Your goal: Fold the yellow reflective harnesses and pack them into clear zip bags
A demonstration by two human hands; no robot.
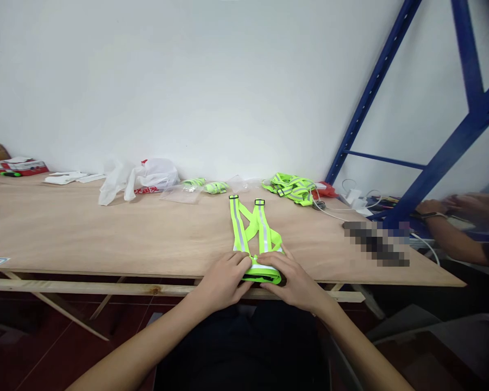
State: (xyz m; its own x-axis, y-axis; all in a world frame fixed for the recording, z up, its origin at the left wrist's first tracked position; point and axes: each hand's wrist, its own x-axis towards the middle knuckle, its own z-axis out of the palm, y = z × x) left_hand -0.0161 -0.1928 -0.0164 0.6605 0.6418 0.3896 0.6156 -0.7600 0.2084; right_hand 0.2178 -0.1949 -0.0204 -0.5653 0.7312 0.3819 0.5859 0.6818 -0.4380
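Note:
A neon-yellow reflective vest (264, 233) made of straps lies at the table's front edge. Two of its straps, each with a grey stripe and a black buckle at the end, stretch away from me. The near part is folded into a flat bundle. My left hand (227, 278) pinches the left side of that bundle, thumb and fingers closed on it. On the right side, my right hand (290, 278) grips it too, fingers on top and thumb below. The underside of the bundle is mostly hidden.
Behind lie a heap of similar vests (295, 187), small folded neon bundles (215, 187), clear plastic bags (181, 193) and a white plastic bag (157, 174). A blue metal frame (440, 157) stands at right, with another person's arm (452, 228) beside it. Cables cross the wooden table (106, 233).

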